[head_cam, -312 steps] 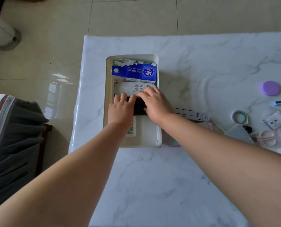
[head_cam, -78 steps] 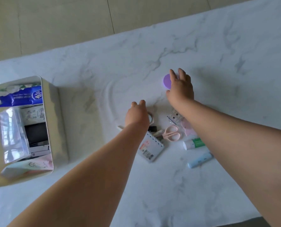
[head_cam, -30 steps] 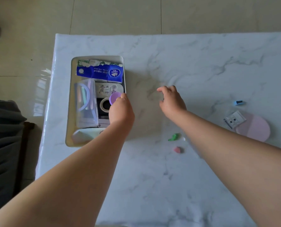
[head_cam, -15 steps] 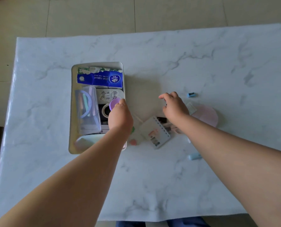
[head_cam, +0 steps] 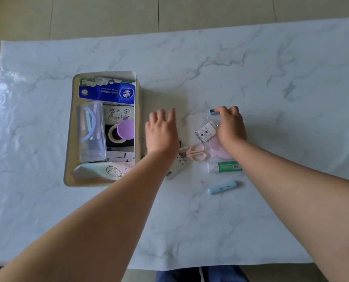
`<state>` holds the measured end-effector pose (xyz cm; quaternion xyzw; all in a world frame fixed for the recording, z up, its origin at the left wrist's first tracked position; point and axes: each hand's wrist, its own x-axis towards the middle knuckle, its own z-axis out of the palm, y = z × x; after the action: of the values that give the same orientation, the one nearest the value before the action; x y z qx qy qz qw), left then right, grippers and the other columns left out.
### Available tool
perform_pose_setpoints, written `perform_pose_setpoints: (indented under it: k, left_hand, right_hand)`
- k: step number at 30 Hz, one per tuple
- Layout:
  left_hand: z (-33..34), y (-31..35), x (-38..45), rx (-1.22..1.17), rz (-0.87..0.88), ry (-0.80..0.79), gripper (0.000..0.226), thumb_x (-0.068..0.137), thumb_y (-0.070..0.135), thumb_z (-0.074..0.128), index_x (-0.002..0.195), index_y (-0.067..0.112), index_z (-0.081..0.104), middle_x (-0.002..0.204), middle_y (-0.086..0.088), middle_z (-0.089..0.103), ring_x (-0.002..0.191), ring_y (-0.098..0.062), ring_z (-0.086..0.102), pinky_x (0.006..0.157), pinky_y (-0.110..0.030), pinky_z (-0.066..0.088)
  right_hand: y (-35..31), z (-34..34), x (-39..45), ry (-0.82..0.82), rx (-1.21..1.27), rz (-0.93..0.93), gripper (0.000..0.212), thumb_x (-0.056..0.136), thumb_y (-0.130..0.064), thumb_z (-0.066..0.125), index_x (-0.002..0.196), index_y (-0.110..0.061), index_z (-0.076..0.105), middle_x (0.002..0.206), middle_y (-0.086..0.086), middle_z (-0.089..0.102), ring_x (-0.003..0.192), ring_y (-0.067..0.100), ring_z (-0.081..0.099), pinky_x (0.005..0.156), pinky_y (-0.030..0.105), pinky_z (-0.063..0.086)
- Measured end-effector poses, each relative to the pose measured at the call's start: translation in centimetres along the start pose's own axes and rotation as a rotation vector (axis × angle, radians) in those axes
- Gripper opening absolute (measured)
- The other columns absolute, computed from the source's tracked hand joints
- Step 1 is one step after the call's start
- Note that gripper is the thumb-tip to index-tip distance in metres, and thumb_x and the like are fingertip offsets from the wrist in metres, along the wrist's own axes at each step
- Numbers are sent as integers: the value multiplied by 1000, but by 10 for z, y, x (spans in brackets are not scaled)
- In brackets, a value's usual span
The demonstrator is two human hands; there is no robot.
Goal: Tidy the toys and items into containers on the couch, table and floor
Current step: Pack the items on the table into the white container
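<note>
**Purple disc in the box, right hand on the blue piece**

I see the cream rectangular plastic box sitting on the white marble-patterned table. Inside it, the round purple disc lies on top of a roll of tape, beside a clear plastic case and below a blue tissue pack.

My left hand hovers just right of the box, its grip apart, fingers straight and spread, holding nothing.

My right hand reaches over the loose items, its grip curled with the fingertips pinching a small blue piece on the table. Just beside that hand lies a small white printed packet, and a pink oval pad shows partly under the wrist.

Between my forearms lie pink-handled scissors, a green and white tube, a light blue pen-shaped stick and a small spiral notebook, partly hidden by my left arm.
</note>
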<state>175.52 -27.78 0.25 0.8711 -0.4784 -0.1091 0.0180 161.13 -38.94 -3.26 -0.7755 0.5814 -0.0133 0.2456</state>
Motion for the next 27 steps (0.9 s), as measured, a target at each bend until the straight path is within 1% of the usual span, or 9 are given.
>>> perform_pose_setpoints:
  k: [3,6,9,12,15,17,20,23,27]
  left_hand:
    - [14,34,7,-110,82,-177,48,86,22,60,132,17,46,127,-8,51,121,-30,40,94,-37,37]
    - [31,58,16,-137,49,-280,51,87,35,64,131,16,45,130,-8,49,123,-29,39,95,-36,37]
    - [46,68,23,-123,-4,-303,58,83,43,68,128,13,45,131,-10,46,125,-28,39,96,-36,38]
    - [57,73,31,-123,-57,-289,61,80,42,72,125,11,45,129,-9,47,123,-28,41,96,-34,39]
    - [61,74,36,-201,-139,-308,55,80,41,72,121,11,51,126,-9,49,122,-28,42,95,-34,40]
    - [59,73,35,-261,-168,-314,42,82,35,71,114,11,55,117,-9,57,113,-30,50,86,-36,43]
    - [50,68,32,-383,-236,-269,17,88,21,61,102,12,56,97,-7,65,92,-31,60,64,-30,40]
    - [29,57,29,-476,-303,-186,11,92,19,54,100,13,56,93,-8,65,82,-30,57,61,-29,36]
    - [-11,19,26,-579,-382,5,10,96,18,48,100,11,54,93,-8,65,84,-30,57,61,-30,34]
  right_hand:
    - [4,2,8,-7,-7,-7,53,84,6,39,130,-18,51,129,16,40,116,37,46,96,36,42]
    - [7,5,22,-38,13,-9,54,85,2,43,134,-21,49,131,15,38,117,35,47,98,35,43]
    - [9,6,34,-46,20,-25,49,88,-5,50,134,-24,51,131,12,38,116,32,49,97,35,44]
    - [14,11,43,-24,41,-33,39,87,-7,56,123,-23,59,127,10,41,110,30,54,90,32,45]
    - [19,14,46,-7,40,-29,25,84,-7,61,107,-16,63,122,10,44,103,30,56,83,31,46]
    - [19,14,47,-7,36,-5,21,85,-8,62,106,-12,62,121,13,46,103,32,57,85,33,47]
    - [15,13,44,-3,39,30,22,88,-9,60,110,-10,60,122,15,48,104,35,56,88,37,47]
    - [-1,9,37,23,41,4,21,91,-13,57,112,-10,57,121,16,49,106,36,55,86,39,45]
    - [-50,6,23,81,118,-51,21,95,-17,51,113,-7,51,120,15,51,104,36,54,78,38,41]
